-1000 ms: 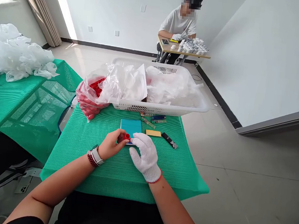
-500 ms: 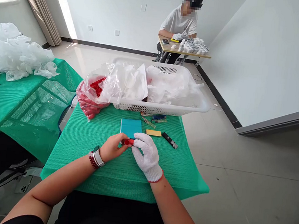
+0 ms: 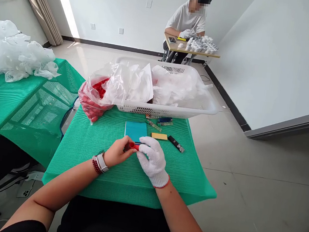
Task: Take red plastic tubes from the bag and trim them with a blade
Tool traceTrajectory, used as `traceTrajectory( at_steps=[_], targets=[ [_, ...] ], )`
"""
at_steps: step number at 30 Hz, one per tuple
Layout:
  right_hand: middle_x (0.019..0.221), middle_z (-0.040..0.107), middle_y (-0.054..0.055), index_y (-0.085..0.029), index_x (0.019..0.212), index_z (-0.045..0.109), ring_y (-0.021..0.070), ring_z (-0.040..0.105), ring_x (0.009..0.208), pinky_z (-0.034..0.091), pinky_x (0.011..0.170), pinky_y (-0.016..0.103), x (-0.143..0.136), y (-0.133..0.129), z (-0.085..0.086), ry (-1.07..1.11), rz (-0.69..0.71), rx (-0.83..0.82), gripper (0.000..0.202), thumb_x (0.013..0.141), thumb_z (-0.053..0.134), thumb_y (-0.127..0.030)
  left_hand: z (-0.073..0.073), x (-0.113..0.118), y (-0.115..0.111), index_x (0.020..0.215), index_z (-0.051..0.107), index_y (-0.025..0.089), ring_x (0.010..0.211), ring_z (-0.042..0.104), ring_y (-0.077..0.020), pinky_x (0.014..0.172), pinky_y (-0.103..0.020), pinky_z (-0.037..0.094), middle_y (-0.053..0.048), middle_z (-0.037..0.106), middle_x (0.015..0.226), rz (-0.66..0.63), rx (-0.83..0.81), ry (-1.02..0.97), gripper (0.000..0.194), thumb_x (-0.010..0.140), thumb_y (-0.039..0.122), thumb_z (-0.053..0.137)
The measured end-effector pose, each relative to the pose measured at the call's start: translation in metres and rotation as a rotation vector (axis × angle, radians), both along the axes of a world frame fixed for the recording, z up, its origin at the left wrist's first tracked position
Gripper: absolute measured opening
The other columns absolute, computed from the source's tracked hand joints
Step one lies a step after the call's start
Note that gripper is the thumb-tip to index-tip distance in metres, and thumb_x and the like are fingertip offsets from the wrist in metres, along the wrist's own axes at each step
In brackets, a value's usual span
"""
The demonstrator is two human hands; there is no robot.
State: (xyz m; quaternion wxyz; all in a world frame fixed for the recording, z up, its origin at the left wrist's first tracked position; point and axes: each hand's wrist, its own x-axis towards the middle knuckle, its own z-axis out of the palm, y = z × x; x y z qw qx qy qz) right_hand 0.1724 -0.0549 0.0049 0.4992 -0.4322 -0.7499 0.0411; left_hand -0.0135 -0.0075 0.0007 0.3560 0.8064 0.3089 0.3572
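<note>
A small red plastic tube-shaped part (image 3: 131,145) is held up over the green-covered table, its round open end toward me. My left hand (image 3: 118,150), bare, pinches it from the left between thumb and fingers. From the right, my right hand (image 3: 152,156), in a white knitted glove, closes its fingertips on the other end of the part. A thin dark-blue edge shows by the gloved fingertips; I cannot make out what it belongs to. Just beyond the hands lies a flat blue pad (image 3: 135,130), its near edge partly hidden by them.
A yellow block (image 3: 159,136), a black box cutter (image 3: 176,144) and several small tools (image 3: 165,120) lie beyond my right hand. A bag of red parts (image 3: 94,105) leans by a white basket (image 3: 168,112) with plastic bags. A co-worker (image 3: 184,20) sits at another table.
The red part has turned slightly in my fingers, so its round opening faces me more fully. Both hands stay in nearly the same place; the camera view has shifted a little.
</note>
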Motion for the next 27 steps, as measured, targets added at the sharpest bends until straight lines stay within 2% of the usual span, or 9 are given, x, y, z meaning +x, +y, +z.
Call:
traceTrajectory(
  at_steps=[4, 6, 8, 11, 15, 18, 21, 24, 27],
  targets=[
    [0.116, 0.065, 0.009, -0.023, 0.104, 0.062, 0.0231, 0.063, 0.113, 0.057, 0.096, 0.045, -0.0003, 0.0004, -0.0002, 0.028, 0.005, -0.004, 0.021, 0.087, 0.064, -0.012, 0.0001, -0.0017, 0.0011, 0.096, 0.055, 0.020, 0.067, 0.061, -0.0127, 0.060, -0.024, 0.050, -0.006, 0.070, 0.090, -0.004, 0.291, -0.007, 0.009, 0.096, 0.029, 0.056],
    [0.117, 0.065, 0.009, -0.023, 0.104, 0.062, 0.0226, 0.063, 0.113, 0.057, 0.095, 0.044, -0.0004, -0.0001, -0.0002, 0.042, 0.014, -0.020, 0.022, 0.086, 0.064, -0.011, -0.0005, -0.0026, 0.0010, 0.096, 0.056, 0.020, 0.068, 0.062, -0.0130, 0.062, -0.024, 0.050, -0.006, 0.070, 0.092, 0.021, 0.336, 0.013, 0.009, 0.097, 0.029, 0.056],
    [0.116, 0.065, 0.009, -0.023, 0.104, 0.062, 0.0228, 0.063, 0.112, 0.057, 0.096, 0.045, -0.0006, -0.0011, 0.0000, 0.034, 0.018, -0.015, 0.023, 0.085, 0.065, -0.010, -0.0011, -0.0034, 0.0004, 0.095, 0.055, 0.020, 0.064, 0.061, -0.0131, 0.058, -0.024, 0.047, -0.004, 0.069, 0.083, 0.043, 0.280, 0.059, 0.015, 0.096, 0.034, 0.056],
    [0.117, 0.065, 0.010, -0.023, 0.104, 0.063, 0.0245, 0.063, 0.113, 0.057, 0.096, 0.046, -0.0011, -0.0025, 0.0010, -0.021, 0.005, 0.024, 0.024, 0.084, 0.068, -0.013, -0.0011, -0.0041, 0.0001, 0.092, 0.051, 0.019, 0.054, 0.057, -0.0125, 0.050, -0.022, 0.038, 0.001, 0.063, 0.067, 0.046, 0.113, 0.121, 0.023, 0.097, 0.042, 0.053],
    [0.116, 0.065, 0.010, -0.023, 0.104, 0.063, 0.0252, 0.063, 0.113, 0.057, 0.094, 0.046, -0.0013, -0.0025, 0.0017, -0.071, -0.007, 0.070, 0.024, 0.083, 0.068, -0.013, 0.0003, -0.0035, 0.0005, 0.092, 0.049, 0.019, 0.054, 0.056, -0.0119, 0.052, -0.022, 0.039, 0.002, 0.064, 0.066, -0.008, -0.043, 0.109, 0.022, 0.100, 0.039, 0.046],
    [0.117, 0.065, 0.010, -0.023, 0.106, 0.063, 0.0248, 0.063, 0.112, 0.057, 0.094, 0.046, -0.0008, -0.0016, 0.0010, -0.063, -0.016, 0.049, 0.025, 0.084, 0.068, -0.012, -0.0003, -0.0018, 0.0002, 0.096, 0.052, 0.019, 0.057, 0.055, -0.0116, 0.054, -0.022, 0.042, 0.001, 0.064, 0.072, 0.033, 0.004, 0.087, 0.019, 0.097, 0.038, 0.052],
    [0.118, 0.065, 0.011, -0.022, 0.107, 0.064, 0.0246, 0.063, 0.113, 0.056, 0.095, 0.046, -0.0003, -0.0013, 0.0000, -0.047, -0.019, 0.008, 0.026, 0.084, 0.067, -0.011, -0.0030, 0.0004, -0.0003, 0.102, 0.054, 0.019, 0.062, 0.055, -0.0105, 0.057, -0.023, 0.047, -0.004, 0.067, 0.087, 0.057, 0.116, 0.002, 0.014, 0.096, 0.031, 0.056],
    [0.118, 0.065, 0.010, -0.022, 0.107, 0.064, 0.0238, 0.063, 0.113, 0.057, 0.095, 0.045, 0.0000, -0.0018, -0.0001, -0.027, -0.017, -0.003, 0.025, 0.085, 0.066, -0.010, -0.0049, 0.0014, -0.0005, 0.100, 0.055, 0.019, 0.065, 0.057, -0.0092, 0.057, -0.022, 0.048, -0.007, 0.069, 0.099, 0.047, 0.203, -0.095, 0.009, 0.095, 0.026, 0.057],
    [0.118, 0.064, 0.010, -0.022, 0.106, 0.065, 0.0233, 0.063, 0.112, 0.057, 0.094, 0.044, -0.0001, -0.0025, 0.0009, -0.022, -0.025, 0.004, 0.024, 0.085, 0.065, -0.011, -0.0033, 0.0004, -0.0001, 0.096, 0.057, 0.019, 0.062, 0.058, -0.0096, 0.056, -0.022, 0.048, -0.005, 0.071, 0.092, 0.060, 0.179, -0.090, 0.015, 0.093, 0.032, 0.062]
  ],
)
